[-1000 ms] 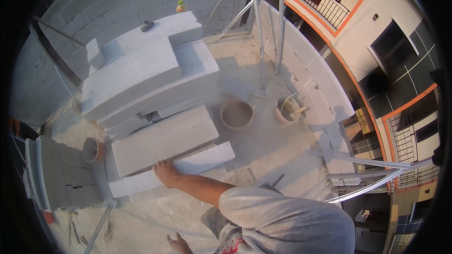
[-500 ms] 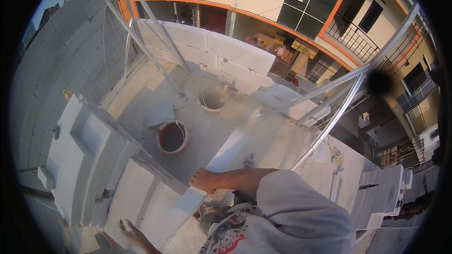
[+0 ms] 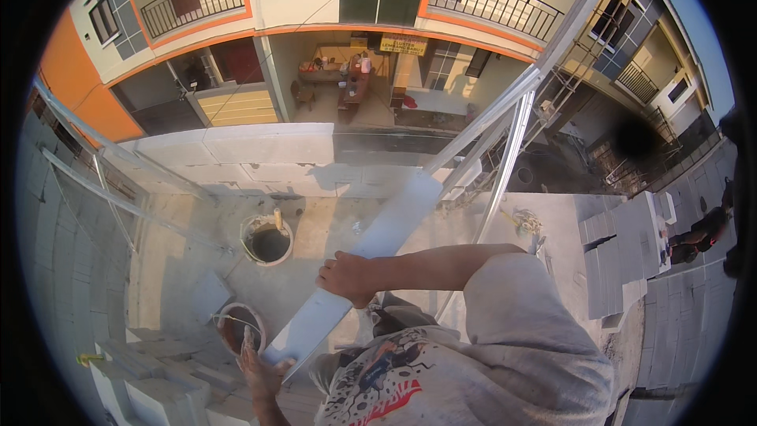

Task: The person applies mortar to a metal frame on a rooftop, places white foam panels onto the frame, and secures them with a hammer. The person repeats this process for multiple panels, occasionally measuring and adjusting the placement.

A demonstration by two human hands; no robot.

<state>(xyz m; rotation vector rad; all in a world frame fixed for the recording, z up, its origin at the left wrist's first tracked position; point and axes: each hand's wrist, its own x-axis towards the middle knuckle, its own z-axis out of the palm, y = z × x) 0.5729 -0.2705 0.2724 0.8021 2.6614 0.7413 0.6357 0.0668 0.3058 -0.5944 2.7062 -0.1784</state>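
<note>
White lightweight block (image 3: pixel 371 256), earlier lying on the stack (image 3: pixel 158 386), is now lifted off, slanting over the floor. Right hand (image 3: pixel 347 278) fingers wrap its upper edge; left hand (image 3: pixel 264 371) cups the low end beside a bucket (image 3: pixel 239 327).

Your left hand (image 3: pixel 264 371) covers the near end of the long white block (image 3: pixel 359 268), and your right hand (image 3: pixel 347 278) hides part of its middle. You cannot tell what the far bucket (image 3: pixel 266 241) holds. The block stack (image 3: pixel 158 386) runs off the lower left edge.
</note>
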